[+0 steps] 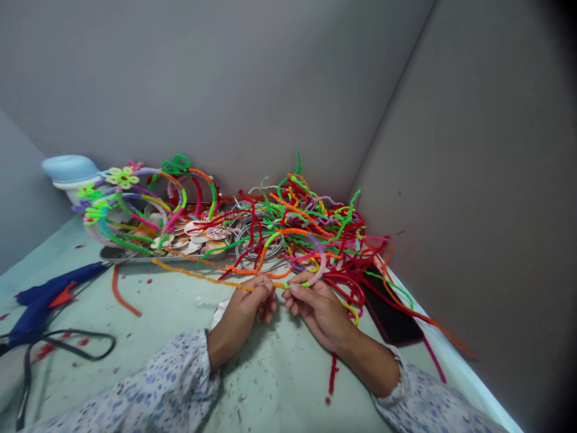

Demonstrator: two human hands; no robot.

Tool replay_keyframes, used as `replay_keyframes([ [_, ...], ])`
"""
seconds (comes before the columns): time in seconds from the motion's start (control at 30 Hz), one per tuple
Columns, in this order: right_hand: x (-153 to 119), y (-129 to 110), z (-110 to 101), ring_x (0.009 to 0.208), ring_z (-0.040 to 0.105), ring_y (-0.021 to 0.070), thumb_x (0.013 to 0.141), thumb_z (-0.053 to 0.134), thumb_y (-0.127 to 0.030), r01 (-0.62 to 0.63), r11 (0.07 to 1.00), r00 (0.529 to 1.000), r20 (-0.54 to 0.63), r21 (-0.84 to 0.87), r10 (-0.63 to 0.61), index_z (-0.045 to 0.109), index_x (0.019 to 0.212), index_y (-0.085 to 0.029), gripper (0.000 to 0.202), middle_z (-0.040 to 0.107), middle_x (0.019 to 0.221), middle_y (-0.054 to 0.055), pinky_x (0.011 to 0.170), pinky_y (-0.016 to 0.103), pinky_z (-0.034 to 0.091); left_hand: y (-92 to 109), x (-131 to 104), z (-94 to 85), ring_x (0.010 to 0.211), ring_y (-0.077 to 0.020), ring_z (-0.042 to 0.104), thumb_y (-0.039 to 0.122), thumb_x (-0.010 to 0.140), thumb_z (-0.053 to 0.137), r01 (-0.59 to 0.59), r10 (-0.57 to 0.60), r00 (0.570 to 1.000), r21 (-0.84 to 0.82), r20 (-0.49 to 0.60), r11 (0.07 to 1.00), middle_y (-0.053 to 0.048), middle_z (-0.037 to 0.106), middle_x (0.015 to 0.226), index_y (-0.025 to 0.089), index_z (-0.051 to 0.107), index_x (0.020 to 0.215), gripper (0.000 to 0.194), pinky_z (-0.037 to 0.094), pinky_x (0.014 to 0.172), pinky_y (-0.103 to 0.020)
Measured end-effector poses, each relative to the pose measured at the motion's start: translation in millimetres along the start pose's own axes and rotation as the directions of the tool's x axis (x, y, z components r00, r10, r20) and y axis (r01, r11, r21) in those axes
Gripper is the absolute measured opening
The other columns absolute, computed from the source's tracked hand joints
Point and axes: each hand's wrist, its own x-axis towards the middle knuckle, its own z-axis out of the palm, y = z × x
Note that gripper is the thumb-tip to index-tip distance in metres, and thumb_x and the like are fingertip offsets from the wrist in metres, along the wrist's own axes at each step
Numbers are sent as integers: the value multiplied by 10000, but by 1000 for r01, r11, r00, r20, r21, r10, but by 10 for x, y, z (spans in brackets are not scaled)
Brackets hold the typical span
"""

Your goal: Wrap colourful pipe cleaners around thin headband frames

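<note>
My left hand pinches a long orange pipe cleaner that runs off to the left over the table. My right hand pinches the same strand a little to the right, where a green end and a pink curved pipe cleaner meet it. Both hands rest low on the pale green table, fingertips almost touching. Just behind them lies a big tangled heap of red, green, orange and purple pipe cleaners.
Finished pipe-cleaner headbands stand in a tray of round discs at the left. A blue glue gun with black cord lies far left. A dark phone lies at right. Grey walls close the corner.
</note>
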Motion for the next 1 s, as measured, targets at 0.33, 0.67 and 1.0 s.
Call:
replay_keyframes([
  [0.33,-4,18,13,578,597,89,749,666,-219,-10,1000,1000,-3,-19,10,591,802,-143,119,670,697,37,516,170,445,-72,19,-22,547,-105,474,193,829,398,-64,64,998,13,12,998,4,521,630,160,521,676,200,362,518,-226],
  [0.67,-8,9,35,558,589,76,743,686,-253,-27,1000,998,-48,-12,26,606,785,-135,149,665,682,29,496,150,426,-47,10,1,532,-106,462,207,815,421,-55,55,998,19,-20,998,10,517,610,162,513,653,191,358,517,-228],
  [1.0,-15,-8,55,567,593,78,736,699,-267,-43,999,997,-67,31,45,613,777,-135,162,671,695,30,491,148,420,-1,-1,20,536,-111,440,238,812,438,-67,70,997,58,-41,996,17,502,607,168,516,657,187,357,532,-227],
])
